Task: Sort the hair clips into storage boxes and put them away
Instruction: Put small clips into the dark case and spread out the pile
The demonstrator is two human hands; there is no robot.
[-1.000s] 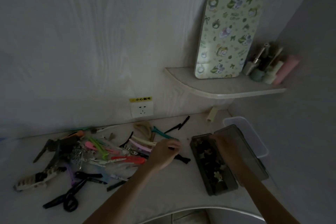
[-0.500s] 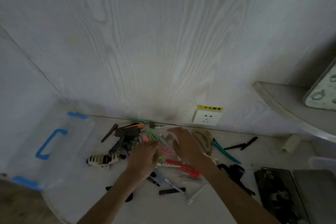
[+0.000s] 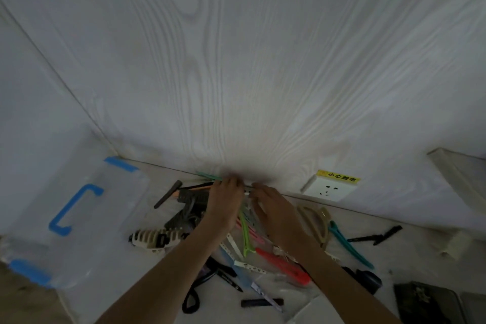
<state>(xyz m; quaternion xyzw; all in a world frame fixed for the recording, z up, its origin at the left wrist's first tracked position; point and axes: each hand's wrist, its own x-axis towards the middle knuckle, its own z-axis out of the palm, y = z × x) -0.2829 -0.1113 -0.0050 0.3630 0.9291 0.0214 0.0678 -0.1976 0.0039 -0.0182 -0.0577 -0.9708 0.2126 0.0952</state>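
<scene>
My left hand point(image 3: 223, 204) and right hand point(image 3: 271, 208) reach over the hair clips point(image 3: 247, 234), grip unclear; light, stiff, slippery, best pinched mid-length.

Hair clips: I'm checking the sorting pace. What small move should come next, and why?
Probably draw both hands back toward the body, gathering clips. The left hand and right hand reach over the hair clips near the wall, and the clear storage box sits left.
</scene>
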